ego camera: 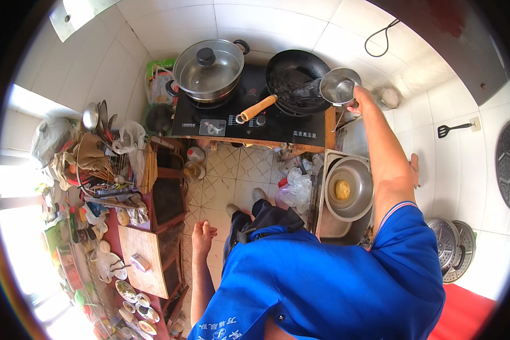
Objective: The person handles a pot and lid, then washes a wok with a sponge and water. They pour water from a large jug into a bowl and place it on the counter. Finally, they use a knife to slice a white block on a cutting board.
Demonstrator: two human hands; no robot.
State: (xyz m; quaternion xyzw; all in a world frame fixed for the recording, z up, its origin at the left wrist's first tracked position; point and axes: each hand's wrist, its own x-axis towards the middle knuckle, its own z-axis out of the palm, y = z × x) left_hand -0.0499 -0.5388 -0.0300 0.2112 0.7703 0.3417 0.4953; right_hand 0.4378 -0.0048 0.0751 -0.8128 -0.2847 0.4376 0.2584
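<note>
My right hand [361, 101] grips a metal water scoop [341, 85] by its rim side, tilted over the right edge of a black wok [291, 72]. Clear water [308, 91] runs from the scoop into the wok. The wok sits on the right side of a black glass cooktop [204, 121], its wooden handle [258, 108] pointing to the front left. On the left side stands a steel pot with a glass lid [208, 70]. My left hand [204, 232] hangs empty at my side, its fingers loosely curled, above the tiled floor.
A steel basin [349, 170] with a yellow lump [342, 189] sits in the sink [333, 231] at right. Plastic bags [299, 187] lie beside it. At left, a cluttered counter bears a cutting board [142, 272], utensils [91, 117] and several dishes [148, 312]. A slotted turner [452, 129] hangs on the wall.
</note>
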